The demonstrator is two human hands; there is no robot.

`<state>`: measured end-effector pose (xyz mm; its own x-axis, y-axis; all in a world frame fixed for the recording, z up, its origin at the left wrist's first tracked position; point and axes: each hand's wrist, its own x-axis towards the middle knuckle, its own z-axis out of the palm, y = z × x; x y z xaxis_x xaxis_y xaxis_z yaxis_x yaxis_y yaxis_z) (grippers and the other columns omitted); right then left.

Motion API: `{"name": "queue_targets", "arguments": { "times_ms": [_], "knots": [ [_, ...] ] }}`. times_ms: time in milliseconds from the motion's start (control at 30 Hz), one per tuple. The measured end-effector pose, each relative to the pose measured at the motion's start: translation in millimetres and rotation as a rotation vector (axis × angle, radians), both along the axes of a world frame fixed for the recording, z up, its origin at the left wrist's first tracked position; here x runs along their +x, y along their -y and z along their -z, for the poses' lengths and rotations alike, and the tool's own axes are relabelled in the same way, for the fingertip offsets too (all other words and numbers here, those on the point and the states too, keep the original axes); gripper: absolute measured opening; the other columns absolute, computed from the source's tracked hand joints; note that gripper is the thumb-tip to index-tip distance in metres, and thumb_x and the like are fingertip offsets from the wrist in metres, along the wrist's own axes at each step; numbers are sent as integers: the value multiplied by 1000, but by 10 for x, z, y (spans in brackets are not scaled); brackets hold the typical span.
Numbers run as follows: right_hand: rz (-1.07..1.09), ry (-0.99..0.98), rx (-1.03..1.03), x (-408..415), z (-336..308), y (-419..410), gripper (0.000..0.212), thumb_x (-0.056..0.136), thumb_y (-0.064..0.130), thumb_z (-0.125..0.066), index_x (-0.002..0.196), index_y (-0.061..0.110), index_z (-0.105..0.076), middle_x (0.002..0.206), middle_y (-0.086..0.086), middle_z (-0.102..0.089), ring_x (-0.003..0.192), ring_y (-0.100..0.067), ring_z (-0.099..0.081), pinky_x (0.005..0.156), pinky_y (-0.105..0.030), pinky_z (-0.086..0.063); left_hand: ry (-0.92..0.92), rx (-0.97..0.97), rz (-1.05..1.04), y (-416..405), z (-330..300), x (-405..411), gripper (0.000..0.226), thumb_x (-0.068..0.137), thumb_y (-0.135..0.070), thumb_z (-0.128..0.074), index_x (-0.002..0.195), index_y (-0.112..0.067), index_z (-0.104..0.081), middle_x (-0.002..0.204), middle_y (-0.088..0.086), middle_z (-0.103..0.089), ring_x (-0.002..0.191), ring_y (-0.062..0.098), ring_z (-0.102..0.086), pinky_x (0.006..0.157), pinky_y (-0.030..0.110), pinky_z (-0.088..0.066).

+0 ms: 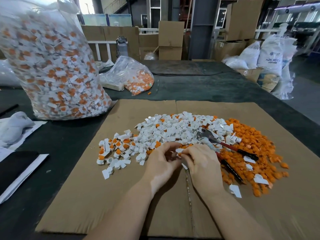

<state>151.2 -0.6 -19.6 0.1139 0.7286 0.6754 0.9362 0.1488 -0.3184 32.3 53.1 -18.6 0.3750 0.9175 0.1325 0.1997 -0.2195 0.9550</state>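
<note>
- Your left hand (162, 161) and right hand (202, 163) meet over the near edge of the parts heap, fingers curled, both pinching one small white plastic piece (179, 150) between the fingertips; a bit of orange shows just under it.
- You work on a flattened cardboard sheet (121, 196) with a crease running down its middle, laid on a table with a dark green cover (207, 84).
- A pile of white plastic pieces (181, 129) fills the centre of the sheet. To your left, some of them carry orange inserts.
- A spread of loose orange caps (251, 144) lies to your right, touching the white pile.
- Pliers with red-and-black handles (225, 146) lie across the seam between the two piles, just beyond your right hand.
- A large clear bag (52, 66) stuffed with white-and-orange parts stands at the sheet's far left corner. A smaller clear bag (136, 77) slumps on the green cover behind it.
- Papers (17, 129) lie at the table's left edge.
- Beyond the table, the room is a workshop: stacked cardboard boxes (170, 40), a water bottle (122, 45), and white sacks (270, 52) printed "ABS" on the floor to the right.
</note>
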Motion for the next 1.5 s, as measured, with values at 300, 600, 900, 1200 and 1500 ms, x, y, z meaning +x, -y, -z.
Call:
{"name": "queue_targets", "arguments": {
  "times_ms": [300,600,900,1200,1500],
  "knots": [
    [-25,-60,22,11,12,44,17,69,0,-78,82,8,-71,79,-3,-67,78,-25,-62,68,-40,-50,-80,85,-47,22,15,35,31,77,-10,-76,93,-32,-61,79,-15,-61,69,-1,-52,68,10,-42],
    [-53,-35,-9,10,-1,49,12,75,0,-74,78,11,-69,78,0,-64,76,-23,-60,66,-39,-48,-111,90,-50,34,18,52,30,76,-9,-75,91,-32,-60,77,-11,-60,67,0,-52,65,9,-41],
    [-23,-94,68,15,11,59,4,79,2,-71,81,5,-69,78,-4,-65,75,-25,-60,68,-41,-50,-146,171,-402,-201,-176,-228,13,88,-16,-64,97,-24,-65,93,-5,-63,84,3,-59,73,15,-44],
    [15,-60,57,13,23,47,7,78,0,-71,77,6,-67,74,-4,-63,71,-25,-59,63,-42,-49,-656,162,-704,-517,-163,-579,24,92,-33,-58,115,-27,-63,122,6,-51,118,26,-37,97,42,-27],
    [155,-79,54,16,62,31,11,75,0,-74,73,9,-66,72,-2,-63,70,-25,-60,63,-39,-46,-582,366,-563,-384,-140,-357,20,90,-29,-61,109,-30,-66,116,-6,-53,116,18,-35,90,33,-19]
  ]
}}
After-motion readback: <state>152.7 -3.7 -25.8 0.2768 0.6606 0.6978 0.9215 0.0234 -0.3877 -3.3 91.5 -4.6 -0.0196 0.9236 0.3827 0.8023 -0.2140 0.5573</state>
